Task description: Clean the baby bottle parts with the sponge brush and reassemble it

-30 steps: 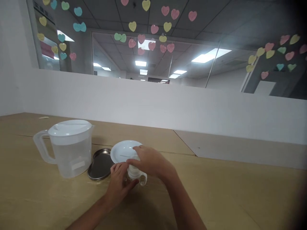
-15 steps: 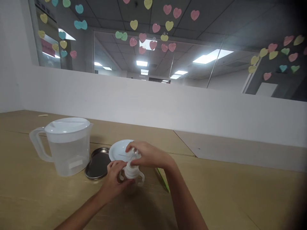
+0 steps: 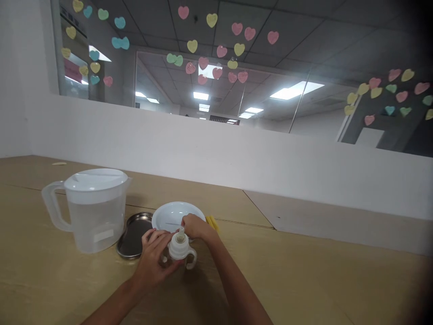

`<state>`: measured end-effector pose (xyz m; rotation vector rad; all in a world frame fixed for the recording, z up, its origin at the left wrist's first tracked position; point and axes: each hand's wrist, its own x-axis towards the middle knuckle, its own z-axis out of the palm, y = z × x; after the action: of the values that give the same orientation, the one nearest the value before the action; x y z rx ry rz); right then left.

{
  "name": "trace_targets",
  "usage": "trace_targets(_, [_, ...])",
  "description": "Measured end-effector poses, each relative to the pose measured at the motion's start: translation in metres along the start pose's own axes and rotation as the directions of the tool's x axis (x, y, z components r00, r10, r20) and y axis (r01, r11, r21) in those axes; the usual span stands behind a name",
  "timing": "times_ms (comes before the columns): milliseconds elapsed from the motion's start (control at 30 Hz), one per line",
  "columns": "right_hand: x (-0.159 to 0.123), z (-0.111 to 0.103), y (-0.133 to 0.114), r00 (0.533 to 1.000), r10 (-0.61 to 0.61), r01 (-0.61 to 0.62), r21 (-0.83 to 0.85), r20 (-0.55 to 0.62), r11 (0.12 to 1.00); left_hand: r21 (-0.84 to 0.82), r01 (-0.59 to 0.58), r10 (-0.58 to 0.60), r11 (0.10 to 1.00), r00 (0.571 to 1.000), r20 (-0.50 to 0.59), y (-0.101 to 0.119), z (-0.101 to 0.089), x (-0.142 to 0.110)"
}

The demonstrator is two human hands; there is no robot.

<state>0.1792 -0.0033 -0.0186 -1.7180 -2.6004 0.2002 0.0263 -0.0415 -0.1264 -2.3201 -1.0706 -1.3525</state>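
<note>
Around the handled white bottle point(image 3: 179, 248): round white dish point(image 3: 174, 212), twelve o'clock; kidney-shaped metal tray point(image 3: 137, 234), then lidded translucent jug point(image 3: 96, 216), ten.

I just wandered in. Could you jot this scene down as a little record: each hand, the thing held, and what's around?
Left hand: holds the bottle
Right hand: at the bottle's top; contact with the clear tip hard to tell
Bottle: white top, curved handle on its right side
To the left: lidded pitcher; metal tray between pitcher and left hand
Just beyond the hands: white dish
Right of dish: yellow object, partly hidden
Background: heart-shaped notes on glass
</note>
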Motion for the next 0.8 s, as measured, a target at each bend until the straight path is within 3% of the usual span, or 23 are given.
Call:
trace_targets(133, [0.001, -0.001, -0.001, 1.000, 0.004, -0.004, -0.028, -0.024, 1.000, -0.010, -0.008, 0.008, 1.000, 1.000, -0.006, 0.000, 0.000, 0.001])
trace_targets(300, [-0.019, -0.024, -0.012, 0.992, -0.022, 0.028, 0.043, -0.123, 0.999, -0.082, 0.064, -0.062, 0.995, 0.998, 0.022, 0.001, -0.001, 0.002])
trace_targets(400, [-0.038, -0.035, -0.030, 0.998, -0.063, 0.063, 0.077, -0.003, 0.995, -0.135, 0.103, -0.101, 0.985, 0.995, 0.025, 0.002, -0.001, 0.002])
trace_targets(567, [-0.055, -0.035, -0.054, 0.991, -0.135, 0.131, -0.156, -0.020, 0.979, -0.156, 0.173, -0.182, 0.972, 0.982, -0.042, 0.002, 0.003, 0.001])
trace_targets(700, [-0.054, -0.032, -0.050, 0.975, -0.223, 0.218, -0.163, -0.012, 0.962, -0.153, 0.179, -0.194, 0.972, 0.977, -0.085, 0.000, 0.007, -0.001])
trace_targets(800, [-0.053, -0.034, -0.040, 0.945, -0.328, 0.328, -0.078, 0.016, 0.942, -0.161, 0.175, -0.189, 0.971, 0.979, -0.073, -0.001, 0.009, -0.002])
